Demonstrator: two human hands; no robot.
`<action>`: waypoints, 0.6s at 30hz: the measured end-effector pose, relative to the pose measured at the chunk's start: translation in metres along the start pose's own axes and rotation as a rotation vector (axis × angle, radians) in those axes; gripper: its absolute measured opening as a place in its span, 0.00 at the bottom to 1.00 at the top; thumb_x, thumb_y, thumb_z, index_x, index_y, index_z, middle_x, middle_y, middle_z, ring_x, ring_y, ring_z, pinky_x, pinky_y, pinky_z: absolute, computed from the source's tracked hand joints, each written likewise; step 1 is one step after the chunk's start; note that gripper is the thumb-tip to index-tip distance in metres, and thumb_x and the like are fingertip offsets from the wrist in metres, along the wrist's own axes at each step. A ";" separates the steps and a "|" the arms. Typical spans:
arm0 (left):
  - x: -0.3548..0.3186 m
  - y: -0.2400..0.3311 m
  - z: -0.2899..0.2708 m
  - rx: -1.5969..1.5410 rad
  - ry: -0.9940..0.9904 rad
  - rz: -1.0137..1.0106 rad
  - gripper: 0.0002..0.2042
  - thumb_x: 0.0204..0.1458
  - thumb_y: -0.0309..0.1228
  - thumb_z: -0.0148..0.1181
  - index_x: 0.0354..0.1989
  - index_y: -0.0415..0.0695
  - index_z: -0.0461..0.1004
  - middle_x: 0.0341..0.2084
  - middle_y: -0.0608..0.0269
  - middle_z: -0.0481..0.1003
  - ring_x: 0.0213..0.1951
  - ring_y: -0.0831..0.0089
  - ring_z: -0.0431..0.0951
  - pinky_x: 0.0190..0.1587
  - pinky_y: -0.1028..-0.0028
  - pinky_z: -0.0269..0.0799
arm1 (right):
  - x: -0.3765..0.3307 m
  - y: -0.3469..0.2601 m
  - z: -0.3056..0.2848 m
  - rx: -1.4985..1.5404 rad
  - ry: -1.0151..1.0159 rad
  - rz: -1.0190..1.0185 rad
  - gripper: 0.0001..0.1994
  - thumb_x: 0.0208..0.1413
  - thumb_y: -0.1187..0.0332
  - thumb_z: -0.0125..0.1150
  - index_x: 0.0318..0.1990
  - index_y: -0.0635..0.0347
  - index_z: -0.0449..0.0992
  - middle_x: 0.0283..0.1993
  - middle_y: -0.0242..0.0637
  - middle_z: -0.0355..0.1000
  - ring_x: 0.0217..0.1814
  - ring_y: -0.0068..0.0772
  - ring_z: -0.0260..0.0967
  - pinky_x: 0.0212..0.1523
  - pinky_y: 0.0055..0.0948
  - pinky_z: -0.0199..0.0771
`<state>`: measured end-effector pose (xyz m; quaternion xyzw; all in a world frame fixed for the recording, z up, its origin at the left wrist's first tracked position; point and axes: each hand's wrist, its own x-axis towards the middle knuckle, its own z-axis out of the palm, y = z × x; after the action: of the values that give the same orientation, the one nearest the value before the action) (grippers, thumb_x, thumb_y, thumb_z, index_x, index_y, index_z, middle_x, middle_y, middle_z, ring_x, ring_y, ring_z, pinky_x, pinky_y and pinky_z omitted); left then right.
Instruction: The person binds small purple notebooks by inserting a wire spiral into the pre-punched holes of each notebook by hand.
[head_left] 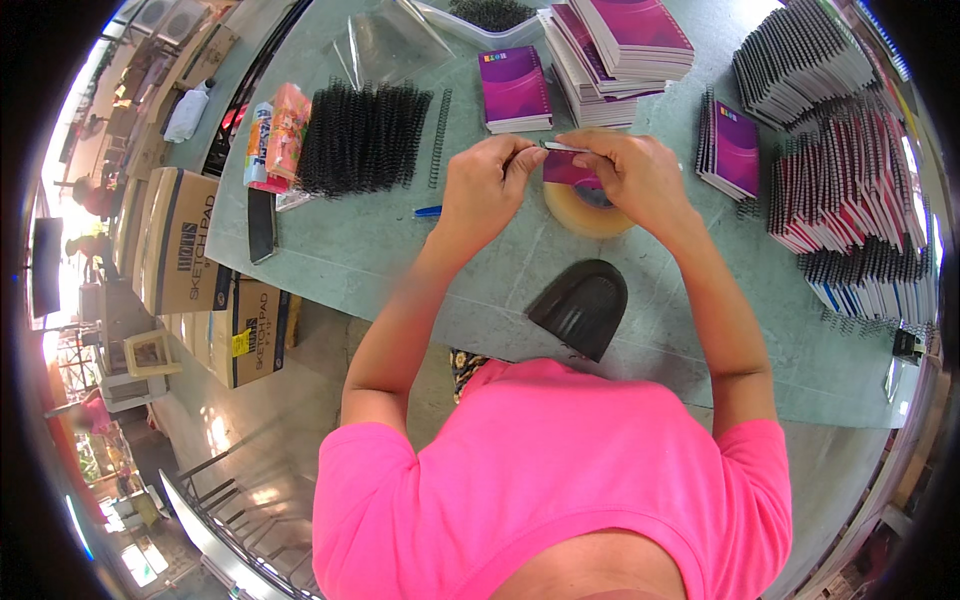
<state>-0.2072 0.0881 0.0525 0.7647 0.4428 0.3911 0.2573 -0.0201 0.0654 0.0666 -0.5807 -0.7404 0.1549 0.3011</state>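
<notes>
In my right hand [635,178] is a small purple notebook [566,172], held edge-up between thumb and fingers. At the notebook's left end, my left hand [488,182] is closed in a pinch; whatever lies between its fingertips is too small to make out. Just below the notebook, partly covered by it and my right hand, a roll of tape [583,220] lies on the table. Beyond my hands, a purple notebook [515,92] rests flat beside stacked purple notebooks [635,40]. A single black spiral coil [439,138] lies to the left of my hands.
Many black spiral coils [365,138] are bunched at the left, near a blue pen [428,211]. A dark rounded object [582,308] sits at the table's near edge. Bound notebooks [848,180] are piled at the right. Cardboard boxes [185,240] stand left of the table [480,290].
</notes>
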 end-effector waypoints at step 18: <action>-0.006 0.004 -0.027 0.032 -0.095 -0.123 0.14 0.47 0.37 0.60 0.39 0.42 0.73 0.18 0.64 0.70 0.26 0.75 0.68 0.30 0.74 0.65 | 0.006 0.001 0.018 0.018 0.118 -0.225 0.08 0.50 0.62 0.57 0.38 0.48 0.73 0.27 0.33 0.74 0.28 0.42 0.72 0.26 0.37 0.68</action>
<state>-0.2293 0.0827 0.0685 0.7576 0.4827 0.3308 0.2891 -0.0318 0.0734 0.0541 -0.4995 -0.7803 0.0923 0.3649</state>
